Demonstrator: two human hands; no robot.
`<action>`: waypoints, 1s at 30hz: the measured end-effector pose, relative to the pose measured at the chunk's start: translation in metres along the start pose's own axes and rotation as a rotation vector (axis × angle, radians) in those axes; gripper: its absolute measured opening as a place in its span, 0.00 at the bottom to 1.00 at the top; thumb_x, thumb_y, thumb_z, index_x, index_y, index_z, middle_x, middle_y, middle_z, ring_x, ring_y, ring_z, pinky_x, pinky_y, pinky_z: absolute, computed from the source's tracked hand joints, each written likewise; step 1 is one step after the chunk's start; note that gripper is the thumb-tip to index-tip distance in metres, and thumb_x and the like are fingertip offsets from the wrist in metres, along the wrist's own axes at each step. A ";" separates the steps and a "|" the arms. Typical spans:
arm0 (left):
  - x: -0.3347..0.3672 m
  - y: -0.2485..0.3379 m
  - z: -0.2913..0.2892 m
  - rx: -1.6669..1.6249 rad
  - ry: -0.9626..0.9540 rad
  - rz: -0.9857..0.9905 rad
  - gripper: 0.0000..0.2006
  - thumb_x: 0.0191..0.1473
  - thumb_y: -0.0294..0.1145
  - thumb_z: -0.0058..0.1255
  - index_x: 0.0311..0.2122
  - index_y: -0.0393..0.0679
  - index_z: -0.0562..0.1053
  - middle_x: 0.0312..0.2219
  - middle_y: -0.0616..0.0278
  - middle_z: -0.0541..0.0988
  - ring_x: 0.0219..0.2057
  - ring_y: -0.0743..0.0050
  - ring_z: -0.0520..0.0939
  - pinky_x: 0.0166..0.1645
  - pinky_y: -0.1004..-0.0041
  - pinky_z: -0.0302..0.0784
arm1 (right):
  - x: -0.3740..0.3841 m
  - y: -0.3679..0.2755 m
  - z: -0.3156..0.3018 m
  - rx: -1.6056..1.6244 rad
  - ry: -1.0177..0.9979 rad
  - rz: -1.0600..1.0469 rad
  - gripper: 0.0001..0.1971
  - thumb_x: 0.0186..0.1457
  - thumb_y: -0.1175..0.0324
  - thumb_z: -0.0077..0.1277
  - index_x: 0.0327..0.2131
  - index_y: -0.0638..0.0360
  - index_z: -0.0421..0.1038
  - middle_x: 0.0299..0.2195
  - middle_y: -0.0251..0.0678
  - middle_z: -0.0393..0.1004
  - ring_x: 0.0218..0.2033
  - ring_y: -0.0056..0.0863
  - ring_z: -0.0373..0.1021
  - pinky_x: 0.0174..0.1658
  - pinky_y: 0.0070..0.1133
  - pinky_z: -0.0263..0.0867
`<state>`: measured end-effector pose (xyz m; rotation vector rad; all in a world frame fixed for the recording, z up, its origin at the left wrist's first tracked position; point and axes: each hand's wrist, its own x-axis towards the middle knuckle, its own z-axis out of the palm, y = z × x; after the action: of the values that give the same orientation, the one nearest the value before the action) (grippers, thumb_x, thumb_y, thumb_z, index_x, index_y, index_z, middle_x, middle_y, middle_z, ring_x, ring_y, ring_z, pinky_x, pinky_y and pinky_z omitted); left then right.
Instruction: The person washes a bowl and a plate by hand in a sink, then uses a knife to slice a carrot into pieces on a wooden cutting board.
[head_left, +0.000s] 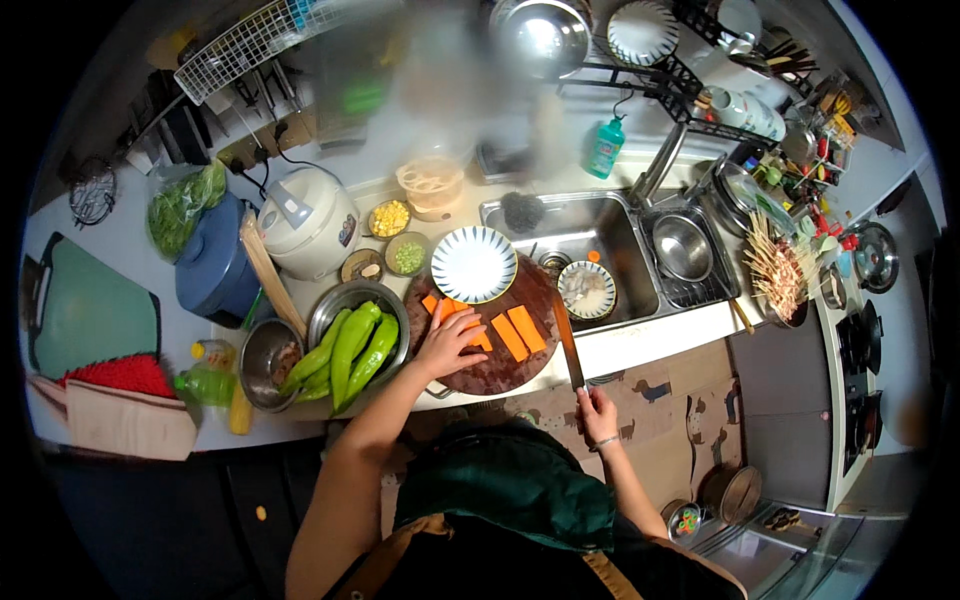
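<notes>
Orange carrot slabs (pixel 517 333) lie side by side on the round dark cutting board (pixel 500 378), right of centre, and more carrot pieces (pixel 430 302) sit to their left, partly under the left hand (pixel 450 343). That hand is down, fingers extended and laid over the orange rather than curled tight around it. Over to the right hand (pixel 598 417): closed firmly on the handle of a long knife (pixel 570 345), blade pointing away along the board's right edge, apart from the left fingers.

The danger? Those outstretched fingertips: bring the blade across without tucking them in and they could be nicked. Flat pieces might slide on a wet board, too, and the striped plate (pixel 474 264), overlapping the board's far edge, could be knocked by a stray elbow or blade. Swing the knife wide and it might clip the sink (pixel 640 275).

Now the hard-to-read bits: the palm hides how many pieces lie beneath, and I can't tell whether the blade touches the board. Green peppers (pixel 360 345) cover most of their steel bowl's inside; the pale contents of the sink's striped bowl (pixel 587 317) stay unclear. Up top, a blur swallows the wall.
</notes>
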<state>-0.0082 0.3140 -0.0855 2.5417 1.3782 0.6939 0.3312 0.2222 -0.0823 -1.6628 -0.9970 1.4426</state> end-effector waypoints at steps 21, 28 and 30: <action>0.095 0.025 0.032 -0.268 0.220 -0.109 0.14 0.57 0.26 0.43 0.49 0.38 0.69 0.50 0.52 0.70 0.53 0.51 0.69 0.57 0.58 0.64 | 0.002 -0.025 0.016 -1.089 -0.014 -0.407 0.14 0.62 0.58 0.41 0.37 0.60 0.59 0.26 0.55 0.74 0.26 0.54 0.72 0.29 0.42 0.68; 0.151 0.000 0.040 0.081 -0.095 -0.216 0.26 0.65 0.46 0.33 0.64 0.45 0.57 0.66 0.61 0.51 0.68 0.62 0.45 0.69 0.50 0.30 | -0.001 -0.024 0.021 -1.132 -0.007 -0.384 0.16 0.62 0.56 0.41 0.36 0.62 0.60 0.26 0.54 0.74 0.26 0.54 0.73 0.29 0.42 0.70; 0.163 0.004 0.041 0.076 -0.192 -0.211 0.28 0.66 0.50 0.27 0.65 0.47 0.53 0.67 0.63 0.46 0.69 0.65 0.41 0.68 0.46 0.26 | -0.001 -0.018 0.024 -1.147 -0.003 -0.354 0.17 0.62 0.56 0.40 0.36 0.63 0.60 0.26 0.53 0.74 0.26 0.52 0.73 0.29 0.40 0.71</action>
<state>0.0901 0.4488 -0.0683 2.3959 1.5993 0.3576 0.3058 0.2302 -0.0686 -2.0171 -2.2310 0.5956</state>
